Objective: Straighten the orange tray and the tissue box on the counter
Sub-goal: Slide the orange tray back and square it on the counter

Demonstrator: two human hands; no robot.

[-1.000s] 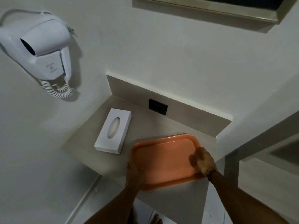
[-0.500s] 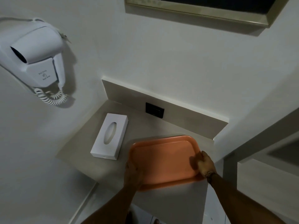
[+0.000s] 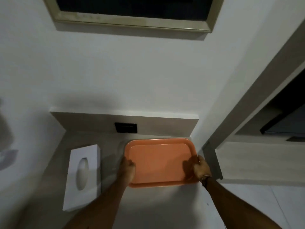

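An empty orange tray (image 3: 158,161) lies flat on the beige counter (image 3: 92,139), its far edge close to the backsplash and its right end near the wall corner. My left hand (image 3: 127,169) grips the tray's left rim. My right hand (image 3: 200,167) grips its right rim, thumb inside the tray. A white tissue box (image 3: 83,174) with an oval slot lies to the left of the tray, apart from it and slightly angled to the counter's edges.
A black wall socket (image 3: 126,127) sits in the backsplash behind the tray. A framed mirror (image 3: 132,12) hangs above. A doorway frame (image 3: 247,103) and a further shelf (image 3: 257,161) stand to the right. Tiled floor shows below.
The tray has turned and slid back towards the backsplash, now lying square to it, with both hands still on its ends. The view swung right, so the wall hair dryer left the frame.
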